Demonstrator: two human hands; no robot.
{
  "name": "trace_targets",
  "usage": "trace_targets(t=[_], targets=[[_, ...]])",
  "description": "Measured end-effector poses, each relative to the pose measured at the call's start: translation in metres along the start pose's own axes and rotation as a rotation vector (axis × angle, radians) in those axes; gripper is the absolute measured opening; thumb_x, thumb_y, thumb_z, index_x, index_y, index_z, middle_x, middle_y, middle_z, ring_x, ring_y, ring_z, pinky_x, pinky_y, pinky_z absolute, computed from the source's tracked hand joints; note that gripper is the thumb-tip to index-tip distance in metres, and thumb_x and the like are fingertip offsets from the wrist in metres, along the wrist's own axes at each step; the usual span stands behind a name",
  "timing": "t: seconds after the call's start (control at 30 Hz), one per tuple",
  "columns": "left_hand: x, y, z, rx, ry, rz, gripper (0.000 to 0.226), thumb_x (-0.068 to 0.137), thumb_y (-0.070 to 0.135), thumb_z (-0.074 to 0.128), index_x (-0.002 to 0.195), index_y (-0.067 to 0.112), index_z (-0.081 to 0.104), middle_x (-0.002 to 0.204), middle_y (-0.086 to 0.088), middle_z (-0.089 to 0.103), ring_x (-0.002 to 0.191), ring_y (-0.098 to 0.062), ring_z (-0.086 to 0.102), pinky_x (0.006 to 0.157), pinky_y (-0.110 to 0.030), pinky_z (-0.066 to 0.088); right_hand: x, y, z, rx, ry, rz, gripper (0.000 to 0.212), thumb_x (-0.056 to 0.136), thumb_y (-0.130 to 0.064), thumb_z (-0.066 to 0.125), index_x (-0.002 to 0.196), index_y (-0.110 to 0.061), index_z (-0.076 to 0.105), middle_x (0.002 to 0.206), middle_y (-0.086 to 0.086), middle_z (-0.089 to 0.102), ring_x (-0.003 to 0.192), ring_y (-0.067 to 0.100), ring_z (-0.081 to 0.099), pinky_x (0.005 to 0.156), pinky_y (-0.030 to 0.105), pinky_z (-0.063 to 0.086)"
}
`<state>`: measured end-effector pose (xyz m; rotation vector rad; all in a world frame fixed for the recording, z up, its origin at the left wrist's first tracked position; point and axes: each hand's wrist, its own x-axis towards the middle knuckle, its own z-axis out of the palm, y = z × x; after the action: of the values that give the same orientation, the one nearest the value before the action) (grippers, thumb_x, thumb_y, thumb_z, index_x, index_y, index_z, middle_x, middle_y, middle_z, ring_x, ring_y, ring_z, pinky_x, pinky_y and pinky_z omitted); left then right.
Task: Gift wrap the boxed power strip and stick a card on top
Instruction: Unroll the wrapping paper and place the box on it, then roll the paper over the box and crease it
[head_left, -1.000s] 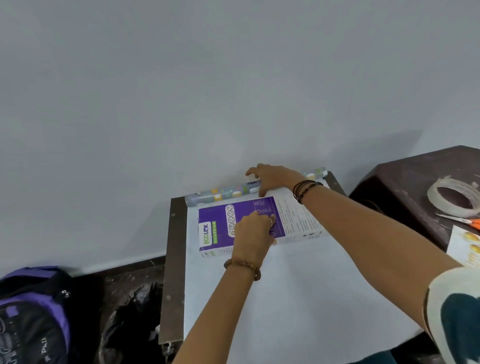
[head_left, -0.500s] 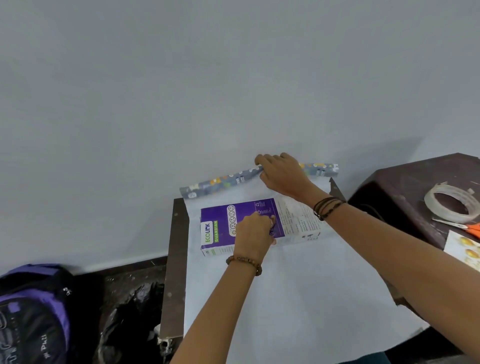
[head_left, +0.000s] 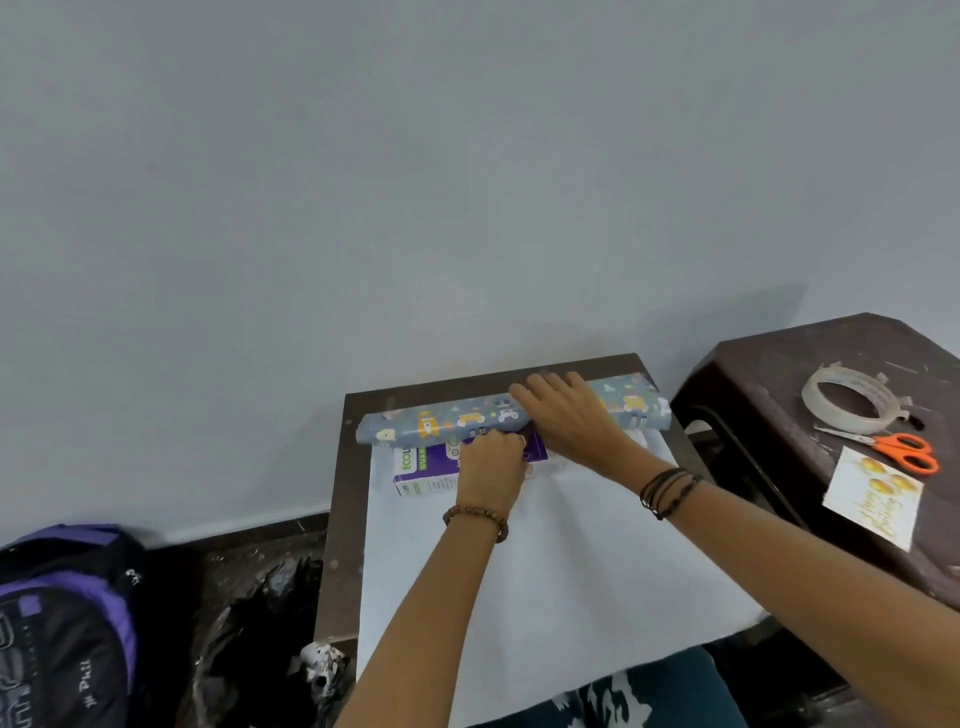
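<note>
Grey wall (head_left: 467, 182) behind a small dark table (head_left: 340, 499) pushed against it. Left hand (head_left: 488, 467) rests on the purple power strip box (head_left: 423, 470), fingers curled down onto its top; whether it grips or just presses, cannot tell. Right hand (head_left: 569, 421) lies flat, fingers straight, on the patterned wrapping paper roll (head_left: 441, 423), which sits across the far part of the box. Box lies on the white unrolled sheet (head_left: 561, 587) that covers most of the table and hangs over the near edge. Bead bracelet on left wrist, dark cords on right. Right of the table, a dark stool (head_left: 779, 379) carries a tape roll (head_left: 852, 400), orange-handled scissors (head_left: 901, 452) and a greeting card (head_left: 872, 496), card nearest the camera. Floor at left: purple-black backpack (head_left: 62, 623), black bag (head_left: 260, 623).
</note>
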<state>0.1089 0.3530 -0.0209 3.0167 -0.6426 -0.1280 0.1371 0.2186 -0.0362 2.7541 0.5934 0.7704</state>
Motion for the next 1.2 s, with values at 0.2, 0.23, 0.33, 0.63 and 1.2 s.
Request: trace_targets(t=[0.2, 0.23, 0.33, 0.63, 1.2], targets=[[-0.014, -0.002, 0.016, 0.031, 0.184, 0.011, 0.021, 0.085, 0.030, 0.066, 0.096, 0.013, 0.069, 0.085, -0.006, 0.071, 0.074, -0.016, 0.068, 0.063, -0.023, 0.051, -0.036, -0.025, 0.010, 0.108, 0.066, 0.138, 0.048, 0.057, -0.004, 0.079, 0.092, -0.013, 0.048, 0.068, 0.002, 0.059, 0.055, 0.019, 0.054, 0.049, 0.027, 0.043], [-0.017, -0.002, 0.021, 0.023, 0.213, 0.027, 0.020, 0.067, 0.031, 0.082, 0.077, 0.017, 0.072, 0.064, -0.001, 0.069, 0.054, -0.013, 0.066, 0.048, -0.018, 0.048, -0.040, -0.028, 0.011, 0.126, 0.086, 0.169, 0.044, 0.056, -0.003, 0.080, 0.090, -0.012, 0.053, 0.068, 0.002, 0.060, 0.056, 0.019, 0.055, 0.050, 0.025, 0.044], [-0.018, -0.002, 0.042, -0.026, 0.302, 0.006, 0.029, 0.042, 0.028, 0.093, 0.054, 0.019, 0.068, 0.044, 0.004, 0.060, 0.034, -0.011, 0.056, 0.033, -0.013, 0.040, -0.051, -0.035, 0.011, 0.162, 0.141, 0.229, 0.033, 0.057, -0.003, 0.082, 0.083, -0.013, 0.065, 0.069, 0.000, 0.061, 0.059, 0.017, 0.057, 0.051, 0.023, 0.045], [-0.045, 0.005, 0.022, 0.055, 0.268, 0.016, 0.027, 0.063, 0.025, 0.086, 0.085, 0.015, 0.073, 0.071, -0.004, 0.071, 0.061, -0.016, 0.069, 0.052, -0.022, 0.053, -0.046, -0.040, -0.025, 0.305, -0.237, 0.322, 0.031, 0.089, -0.006, 0.056, 0.120, -0.013, 0.053, 0.109, 0.004, 0.063, 0.097, 0.021, 0.061, 0.072, 0.025, 0.044], [-0.080, 0.016, 0.023, 0.128, 0.181, 0.075, 0.021, 0.094, 0.018, 0.054, 0.113, 0.012, 0.059, 0.103, -0.010, 0.068, 0.094, -0.022, 0.066, 0.078, -0.030, 0.052, -0.084, -0.041, -0.077, 0.311, -0.255, 0.272, 0.037, 0.096, -0.012, 0.039, 0.131, -0.018, 0.048, 0.127, 0.002, 0.060, 0.107, 0.025, 0.059, 0.079, 0.031, 0.044]])
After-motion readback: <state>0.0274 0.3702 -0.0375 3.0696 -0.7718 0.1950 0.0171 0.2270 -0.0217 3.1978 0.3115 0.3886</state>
